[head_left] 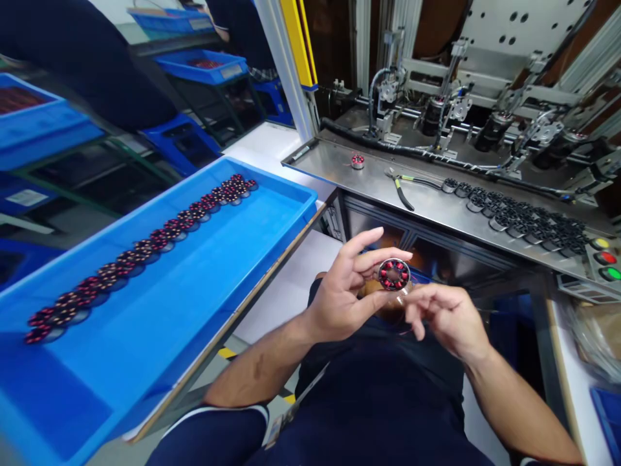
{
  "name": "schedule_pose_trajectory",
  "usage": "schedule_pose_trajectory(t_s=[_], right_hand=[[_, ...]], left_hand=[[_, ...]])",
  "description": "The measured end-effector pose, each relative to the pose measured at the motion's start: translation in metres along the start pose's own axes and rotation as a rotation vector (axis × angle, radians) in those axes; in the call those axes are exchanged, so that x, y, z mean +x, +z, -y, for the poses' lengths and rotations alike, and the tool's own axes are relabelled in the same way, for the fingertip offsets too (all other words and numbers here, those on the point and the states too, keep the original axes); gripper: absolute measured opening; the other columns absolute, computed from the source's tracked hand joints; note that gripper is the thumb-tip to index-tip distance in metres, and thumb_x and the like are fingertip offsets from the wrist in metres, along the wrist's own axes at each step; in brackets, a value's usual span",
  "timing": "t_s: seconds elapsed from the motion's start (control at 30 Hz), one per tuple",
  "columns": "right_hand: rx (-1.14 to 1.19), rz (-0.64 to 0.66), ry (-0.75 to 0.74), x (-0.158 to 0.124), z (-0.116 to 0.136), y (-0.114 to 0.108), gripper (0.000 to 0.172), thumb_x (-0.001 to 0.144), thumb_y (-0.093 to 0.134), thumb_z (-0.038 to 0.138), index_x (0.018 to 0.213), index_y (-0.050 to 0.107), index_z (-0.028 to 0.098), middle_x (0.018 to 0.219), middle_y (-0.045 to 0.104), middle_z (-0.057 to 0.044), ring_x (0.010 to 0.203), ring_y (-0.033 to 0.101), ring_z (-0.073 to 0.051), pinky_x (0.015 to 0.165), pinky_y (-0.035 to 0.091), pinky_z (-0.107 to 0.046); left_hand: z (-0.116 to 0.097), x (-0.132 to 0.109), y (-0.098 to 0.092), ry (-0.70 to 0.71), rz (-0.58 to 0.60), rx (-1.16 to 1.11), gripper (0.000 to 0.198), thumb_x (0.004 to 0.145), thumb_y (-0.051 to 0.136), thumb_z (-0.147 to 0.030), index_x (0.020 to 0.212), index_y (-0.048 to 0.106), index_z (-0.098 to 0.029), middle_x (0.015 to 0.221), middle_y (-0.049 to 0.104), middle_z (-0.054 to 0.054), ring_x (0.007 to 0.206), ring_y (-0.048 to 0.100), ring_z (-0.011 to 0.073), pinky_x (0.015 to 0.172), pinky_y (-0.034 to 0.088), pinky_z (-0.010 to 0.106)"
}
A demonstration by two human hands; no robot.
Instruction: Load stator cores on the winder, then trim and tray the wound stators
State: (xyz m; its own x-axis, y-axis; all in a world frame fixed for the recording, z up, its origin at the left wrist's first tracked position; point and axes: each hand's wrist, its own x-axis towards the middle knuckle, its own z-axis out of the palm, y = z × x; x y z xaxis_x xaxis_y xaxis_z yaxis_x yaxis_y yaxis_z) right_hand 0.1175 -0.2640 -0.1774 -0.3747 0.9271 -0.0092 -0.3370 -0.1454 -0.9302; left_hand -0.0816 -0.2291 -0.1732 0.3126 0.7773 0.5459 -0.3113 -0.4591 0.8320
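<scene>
My left hand grips a small round motor stator between thumb and fingers, its ring of red copper windings facing me. Beside it, my right hand has its fingers curled in close to the stator's right edge. Whatever sits between those right fingertips is too small to make out; thin wires seem to run near them. On the metal bench top lie another red-wound stator and green-handled cutting pliers, out of both hands' reach at this moment.
A long blue tray at left holds a row of red-wound stators. Several black-and-silver stators cover the bench's right part, near a button box. Behind stands a winding machine. A person sits at far left.
</scene>
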Motion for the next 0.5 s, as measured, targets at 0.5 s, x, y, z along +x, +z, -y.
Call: schedule_pose_trajectory(t_s=[0.5], right_hand=[[-0.296, 0.123, -0.107, -0.001, 0.009, 0.006, 0.039, 0.091, 0.068, 0.045, 0.064, 0.061, 0.018, 0.058, 0.051, 0.003, 0.050, 0.041, -0.008, 0.049, 0.035, -0.024]], left_hand=[[0.006, -0.001, 0.004, -0.074, 0.022, -0.148, 0.080, 0.083, 0.081, -0.017, 0.147, 0.039, -0.039, 0.115, 0.068, 0.004, 0.090, 0.072, 0.0126, 0.079, 0.060, 0.021]])
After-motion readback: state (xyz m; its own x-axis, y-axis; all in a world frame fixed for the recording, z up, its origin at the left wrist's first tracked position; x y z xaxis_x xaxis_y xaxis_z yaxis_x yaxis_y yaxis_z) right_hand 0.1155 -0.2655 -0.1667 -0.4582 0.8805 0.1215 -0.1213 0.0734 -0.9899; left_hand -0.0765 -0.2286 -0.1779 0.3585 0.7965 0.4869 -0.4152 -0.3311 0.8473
